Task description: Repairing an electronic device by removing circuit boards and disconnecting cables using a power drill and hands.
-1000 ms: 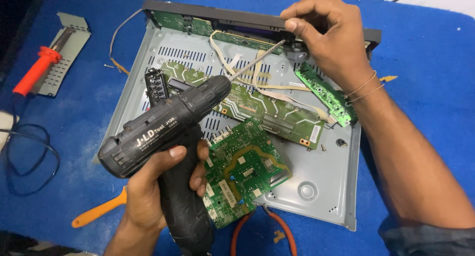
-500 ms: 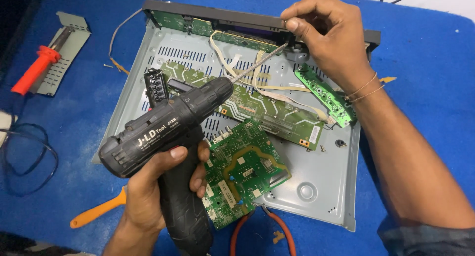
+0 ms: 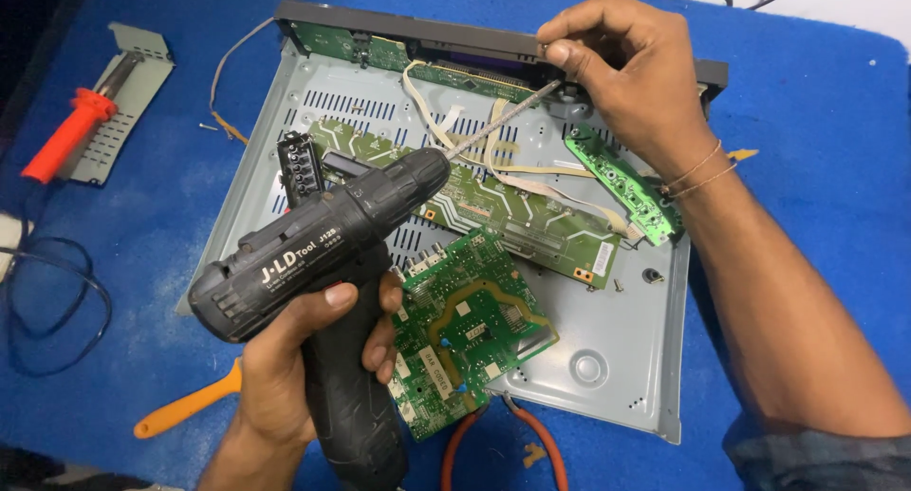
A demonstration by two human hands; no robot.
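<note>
A black cordless drill (image 3: 323, 254) is gripped by its handle in the left hand (image 3: 304, 358), near the near-left corner of an opened metal chassis (image 3: 617, 358) that lies on a blue table (image 3: 816, 168). A long thin bit (image 3: 498, 126) runs from the drill's chuck up and to the right, towards the far edge of the chassis. There its tip is pinched between the thumb and fingers of the right hand (image 3: 626, 83), close against the dark front panel (image 3: 493, 40); whether a screw is under the tip cannot be told.

Inside the chassis a long green circuit board (image 3: 512, 211) is crossed by pale ribbon cables (image 3: 493, 154). A narrow green board (image 3: 626, 187) lies tilted just right of it, and a squarish green board (image 3: 465, 330) rests loose over the near edge, touching the left hand's fingers. Left of the chassis an orange-handled tool (image 3: 66, 135) rests on a grey metal plate (image 3: 128, 97), and an orange pry tool (image 3: 185, 407) lies near the left wrist.

As a judgement: with fingers closed on the bit, a press of the trigger could twist or nip the skin. The long bit, held at a slant, could slip off and gouge the board or snag the ribbon cables. The loose squarish board could be knocked off the edge by the drill's handle.
</note>
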